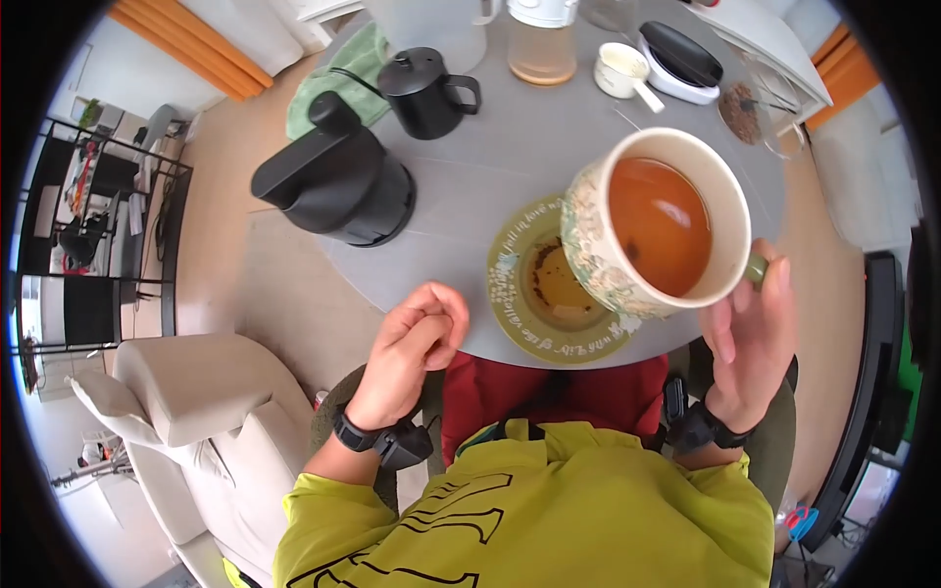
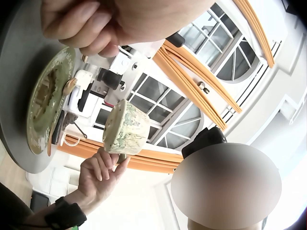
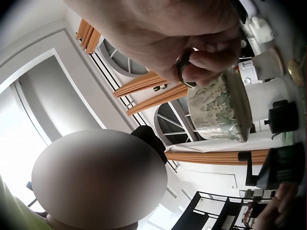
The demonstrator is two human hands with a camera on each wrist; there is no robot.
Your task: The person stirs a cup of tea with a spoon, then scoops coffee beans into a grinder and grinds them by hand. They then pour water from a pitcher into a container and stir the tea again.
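Our right hand (image 1: 757, 338) grips the cup (image 1: 593, 240) by its handle (image 1: 756, 269), raised clear of the green plate (image 1: 509, 310); our left hand (image 1: 404, 345) is curled closed, holding nothing. Filling looks done; much amber drink (image 1: 659, 220) is left. Dark bits (image 1: 539, 263) lie in the plate, on the desk (image 1: 470, 181).

R hand (image 2: 98, 179) holds floral mug (image 2: 125, 127) by handle (image 2: 122, 157); green plate (image 2: 35, 136) on gray tabletop (image 2: 19, 62); L hand (image 2: 120, 21) up top, w/ fingers curled.

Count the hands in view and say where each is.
2: the left hand is left of the saucer; the right hand holds the mug by its handle.
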